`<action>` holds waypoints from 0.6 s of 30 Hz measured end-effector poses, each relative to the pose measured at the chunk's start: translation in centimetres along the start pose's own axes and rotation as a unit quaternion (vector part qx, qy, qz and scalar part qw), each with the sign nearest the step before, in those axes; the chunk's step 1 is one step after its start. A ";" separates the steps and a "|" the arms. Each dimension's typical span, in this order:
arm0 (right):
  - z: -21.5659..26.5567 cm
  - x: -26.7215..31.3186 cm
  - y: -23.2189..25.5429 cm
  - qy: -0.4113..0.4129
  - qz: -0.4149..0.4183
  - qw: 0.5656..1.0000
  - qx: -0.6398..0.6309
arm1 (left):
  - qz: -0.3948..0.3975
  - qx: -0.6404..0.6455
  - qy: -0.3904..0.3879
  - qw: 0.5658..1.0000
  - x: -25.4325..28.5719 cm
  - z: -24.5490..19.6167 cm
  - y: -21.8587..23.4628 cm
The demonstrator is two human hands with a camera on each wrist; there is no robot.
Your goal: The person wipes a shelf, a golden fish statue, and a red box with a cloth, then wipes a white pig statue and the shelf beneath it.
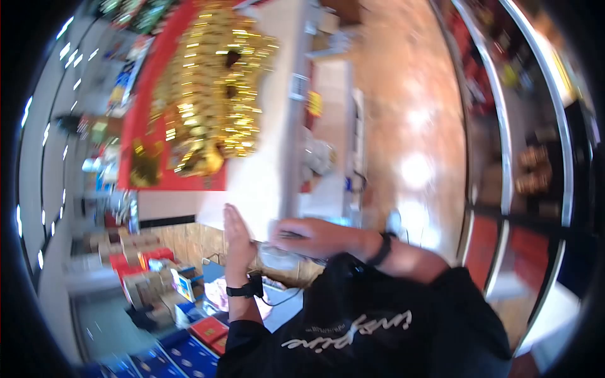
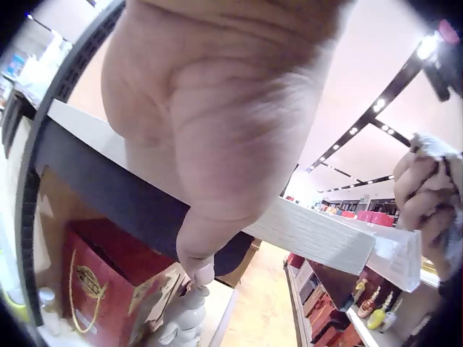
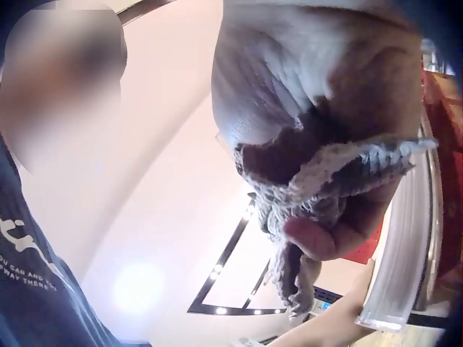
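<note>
Cloth is bunching against the palm of the right hand, whose fingers and thumb are curling round it, gripping it. Near the end of the white surface, the left hand is holding nothing, its fingers extending straight and close together. The left wrist view is showing a red box standing below the surface; only the head view is showing gold tinsel.

A shop, with packaged goods on display shelves.
</note>
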State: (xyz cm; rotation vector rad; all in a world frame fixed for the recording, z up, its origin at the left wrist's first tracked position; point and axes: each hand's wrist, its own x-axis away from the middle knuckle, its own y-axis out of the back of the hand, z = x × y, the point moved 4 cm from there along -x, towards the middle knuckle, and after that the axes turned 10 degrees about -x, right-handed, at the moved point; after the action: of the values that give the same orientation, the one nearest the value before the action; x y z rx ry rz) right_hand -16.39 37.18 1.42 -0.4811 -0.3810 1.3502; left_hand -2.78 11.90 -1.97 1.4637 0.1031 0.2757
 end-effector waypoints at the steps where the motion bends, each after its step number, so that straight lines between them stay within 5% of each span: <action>1: -1.1 0.0 0.4 0.007 -0.006 1.000 -0.010 | -0.013 0.004 0.007 1.000 -0.1 -0.6 0.4; 6: -6.2 -1.3 2.7 0.029 -0.076 0.983 -0.163 | -0.017 0.038 0.037 0.998 0.2 -1.6 2.2; 9: -7.1 -1.6 3.9 -0.039 -0.145 0.939 -0.310 | -0.030 0.043 0.041 0.998 0.3 -1.2 2.0; 10: -3.9 -1.2 2.8 -0.078 -0.224 0.903 -0.358 | -0.038 0.049 0.042 0.997 0.6 -1.2 1.9; 13: 0.3 -2.4 5.1 -0.058 -0.297 0.901 -0.310 | -0.072 0.052 0.046 0.995 0.7 -1.1 1.6; 17: 11.4 -5.0 5.4 0.133 -0.163 0.943 -0.256 | -0.102 0.060 0.050 0.992 0.9 -0.8 1.0; 18: 14.9 -5.7 3.1 0.209 -0.220 0.944 -0.127 | -0.105 0.072 0.052 0.991 1.1 -0.8 1.2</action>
State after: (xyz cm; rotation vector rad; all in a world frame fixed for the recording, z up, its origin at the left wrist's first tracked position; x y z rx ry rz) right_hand -27.89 33.64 12.39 -0.8270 -0.2873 0.7414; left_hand -2.09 13.00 -0.72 1.5666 0.3659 0.1756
